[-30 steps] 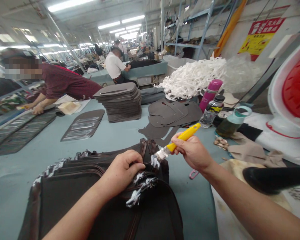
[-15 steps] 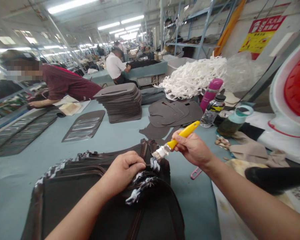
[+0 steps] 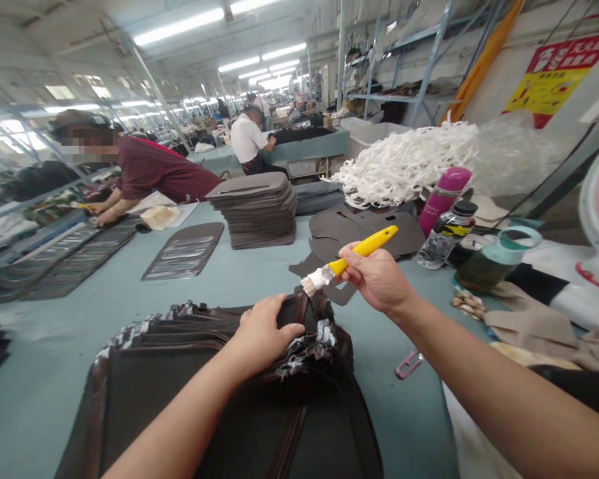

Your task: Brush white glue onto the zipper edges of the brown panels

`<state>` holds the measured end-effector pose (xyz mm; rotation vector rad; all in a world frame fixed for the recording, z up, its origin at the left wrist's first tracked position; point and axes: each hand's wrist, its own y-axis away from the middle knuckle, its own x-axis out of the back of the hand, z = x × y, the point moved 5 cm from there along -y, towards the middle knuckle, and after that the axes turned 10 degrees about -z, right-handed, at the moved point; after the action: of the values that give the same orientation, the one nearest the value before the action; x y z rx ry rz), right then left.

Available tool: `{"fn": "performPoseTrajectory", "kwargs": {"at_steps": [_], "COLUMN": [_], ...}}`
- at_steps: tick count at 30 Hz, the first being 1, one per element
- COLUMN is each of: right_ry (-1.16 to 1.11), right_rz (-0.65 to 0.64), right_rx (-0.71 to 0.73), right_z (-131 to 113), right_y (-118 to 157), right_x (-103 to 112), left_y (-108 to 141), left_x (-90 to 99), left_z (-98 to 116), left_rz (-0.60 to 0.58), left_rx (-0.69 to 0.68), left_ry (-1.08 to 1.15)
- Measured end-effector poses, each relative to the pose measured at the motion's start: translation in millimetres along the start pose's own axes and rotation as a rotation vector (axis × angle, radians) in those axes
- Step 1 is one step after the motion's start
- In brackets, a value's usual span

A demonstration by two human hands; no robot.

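In my right hand (image 3: 379, 276) is a paintbrush (image 3: 364, 249) with a yellow handle, its bristles coated in something white. The brush tip is at the far edge of a stack of dark panels (image 3: 180, 399) with brown-trimmed seams; whether it touches cannot be made out. My left hand (image 3: 264, 336) lies on top of this stack, thumb spread away from the fingers. White smears (image 3: 324, 332) mark the panels' gathered edges, right beside the left thumb and along the far left side.
Behind the panels stand a pile of grey pieces (image 3: 259, 213) and flat grey cutouts (image 3: 364, 233). To the right are a magenta flask (image 3: 442, 199), a clear bottle (image 3: 442, 236), a teal-lidded jug (image 3: 494, 259) and a pink tool (image 3: 409, 364). A co-worker (image 3: 154, 166) leans over the table at left.
My left hand has opened from its curled grip on the panel edge, thumb now apart. The brush has moved away from the white-smeared edge to farther back on the stack. The view has turned left.
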<state>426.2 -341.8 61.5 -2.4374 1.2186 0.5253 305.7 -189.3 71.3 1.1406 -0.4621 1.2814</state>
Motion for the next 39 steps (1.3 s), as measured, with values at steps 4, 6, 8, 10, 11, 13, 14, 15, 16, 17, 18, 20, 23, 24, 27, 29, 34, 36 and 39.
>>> {"fn": "performPoseTrajectory", "kwargs": {"at_steps": [4, 6, 8, 10, 11, 13, 14, 15, 16, 17, 18, 20, 23, 24, 27, 29, 34, 36, 39], "right_ry": [0.351, 0.503, 0.560, 0.541, 0.516, 0.475, 0.473, 0.484, 0.506, 0.533, 0.548, 0.512, 0.325, 0.261, 0.117, 0.022, -0.123, -0.128, -0.060], "right_rz": [-0.120, -0.106, -0.068, -0.057, -0.063, -0.106, -0.134, -0.153, -0.159, -0.148, -0.120, -0.047, -0.003, -0.018, -0.123, -0.217, -0.302, -0.251, -0.198], "right_rx": [-0.043, -0.045, 0.002, 0.069, 0.093, 0.078, 0.046, 0.012, -0.011, -0.015, 0.001, 0.054, 0.031, -0.013, -0.135, -0.162, -0.147, -0.123, -0.141], "right_z": [5, 2, -6, -15, -18, -18, -15, -11, -8, -6, -5, -4, 3, 8, 19, 19, 13, 14, 21], "right_y": [-12, -15, -16, -14, -12, -9, -8, -8, -9, -10, -13, -19, -26, -28, -27, -24, -24, -27, -28], "right_x": [-15, -17, -15, -16, -17, -21, -23, -24, -24, -22, -19, -9, 2, 2, -8, -19, -27, -21, -16], "left_y": [-1, -1, -1, 0, 1, 2, 2, 3, 3, 3, 3, 4, 7, 7, 6, 5, 6, 7, 6], "left_x": [1.2, 0.5, -0.3, -0.4, 0.0, 1.3, 2.1, 2.7, 3.2, 3.5, 3.8, 4.5, 6.3, 7.1, 9.3, 10.2, 12.2, 12.0, 10.5], "left_z": [0, -2, -3, -3, -3, -1, 0, 1, 1, 0, 0, -1, -3, -3, -6, -9, -13, -14, -13], "left_rz": [0.041, 0.063, 0.080, 0.091, 0.097, 0.111, 0.118, 0.126, 0.133, 0.141, 0.153, 0.185, 0.244, 0.262, 0.301, 0.313, 0.347, 0.342, 0.314], "left_rx": [-0.037, -0.039, -0.043, -0.051, -0.059, -0.075, -0.081, -0.086, -0.091, -0.097, -0.104, -0.123, -0.153, -0.157, -0.136, -0.103, -0.058, -0.049, -0.049], "left_ry": [-0.035, -0.036, -0.031, -0.023, -0.019, -0.012, -0.008, -0.001, 0.011, 0.029, 0.055, 0.118, 0.216, 0.248, 0.348, 0.403, 0.483, 0.504, 0.532]}}
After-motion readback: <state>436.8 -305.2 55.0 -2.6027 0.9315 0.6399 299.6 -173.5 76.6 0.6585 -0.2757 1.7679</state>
